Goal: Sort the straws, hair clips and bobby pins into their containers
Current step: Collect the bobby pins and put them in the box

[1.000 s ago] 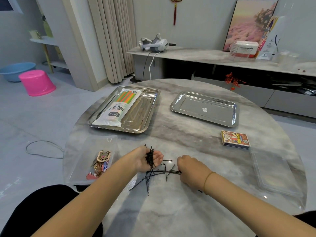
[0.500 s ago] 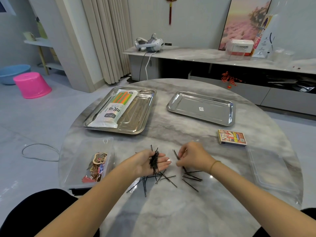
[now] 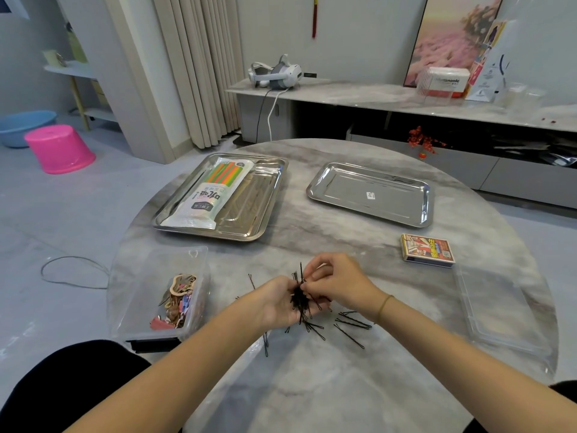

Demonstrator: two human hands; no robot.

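Note:
My left hand (image 3: pixel 281 303) lies palm up over the table and holds a bunch of black bobby pins (image 3: pixel 299 300). My right hand (image 3: pixel 338 284) pinches a pin at the top of that bunch. Several loose bobby pins (image 3: pixel 349 326) lie scattered on the marble under and right of my hands. A clear box (image 3: pixel 150 292) at the left holds hair clips (image 3: pixel 178 300). The straw pack (image 3: pixel 212 190) lies in the left steel tray (image 3: pixel 256 214). The right steel tray (image 3: pixel 390 189) is bare.
A clear plastic lid or box (image 3: pixel 505 310) lies at the table's right edge, with a small printed card box (image 3: pixel 427 250) just behind it. The round marble table (image 3: pixel 343 385) ends close to my body. A pink stool (image 3: pixel 59 148) stands on the floor at the left.
My right hand has lifted from the pile on the table and come to the bunch in my left hand, bringing a pin to it. My left hand stayed roughly in place.

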